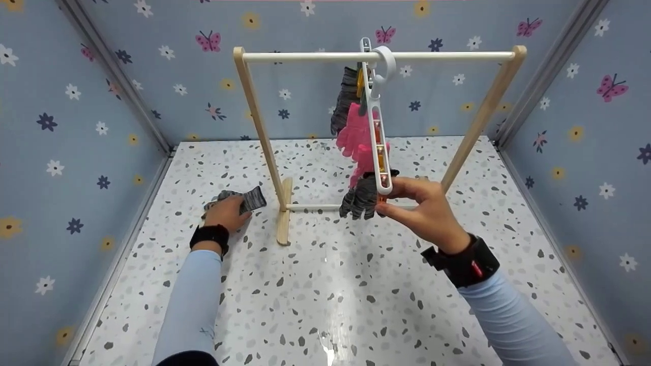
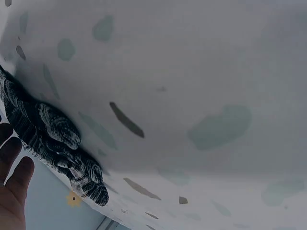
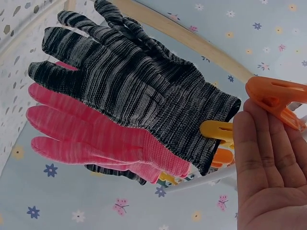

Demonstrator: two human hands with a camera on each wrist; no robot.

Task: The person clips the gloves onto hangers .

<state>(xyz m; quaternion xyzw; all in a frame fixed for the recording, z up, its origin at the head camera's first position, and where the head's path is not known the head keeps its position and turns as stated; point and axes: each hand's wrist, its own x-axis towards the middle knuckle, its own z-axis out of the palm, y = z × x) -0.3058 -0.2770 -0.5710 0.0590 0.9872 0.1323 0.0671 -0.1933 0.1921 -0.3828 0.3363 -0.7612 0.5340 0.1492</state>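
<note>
On the floor at the left lies a grey-black knitted glove [image 1: 253, 199], with my left hand [image 1: 225, 213] over it. In the left wrist view, the fingers [image 2: 18, 173] are extended close beside the glove [image 2: 57, 143]. My right hand [image 1: 424, 208] pinches an orange clip [image 1: 382, 198] at the near end of a white hanger [image 1: 385, 185]; the thumb is hidden in the right wrist view. A yellow clip [image 3: 218, 130] next to it bears a grey-black glove [image 3: 139, 86]. Pink gloves [image 1: 354, 133] and another dark glove [image 1: 346, 99] hang farther along.
The hanger hooks over the white bar [image 1: 310, 57] of a wooden rack, whose left post [image 1: 262, 122] stands between my hands. A lower white rod [image 1: 315, 207] joins its feet. Flower-patterned walls [image 1: 178, 71] close in the speckled floor [image 1: 305, 300].
</note>
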